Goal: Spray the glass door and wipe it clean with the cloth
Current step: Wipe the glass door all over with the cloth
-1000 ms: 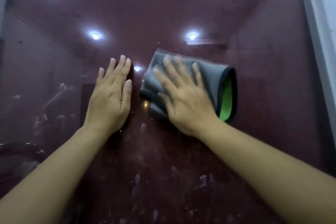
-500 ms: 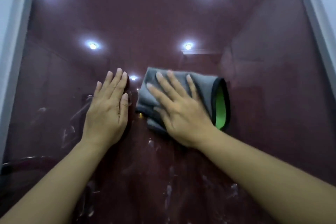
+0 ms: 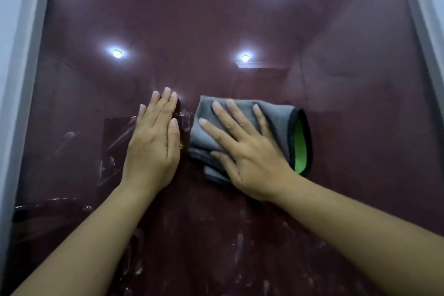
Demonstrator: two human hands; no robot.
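Note:
The dark reddish glass door [image 3: 240,19] fills the view and mirrors several ceiling lights. My right hand [image 3: 245,151] lies flat with spread, straight fingers on a folded grey cloth [image 3: 276,118] with a green inner face and black trim, pressing it against the glass at mid-height. My left hand [image 3: 153,144] rests flat on the bare glass just left of the cloth, fingers together and straight. Pale streaks and droplets mark the glass below both hands. No spray bottle is in view.
A pale grey door frame [image 3: 16,79] runs down the left edge, and another pale frame edge [image 3: 430,19] slants down the right. Smears [image 3: 115,142] show on the glass left of my left hand.
Both hands and the cloth sit lower in the view than a second ago, and the left frame has come into sight. The hands keep the same flat poses.

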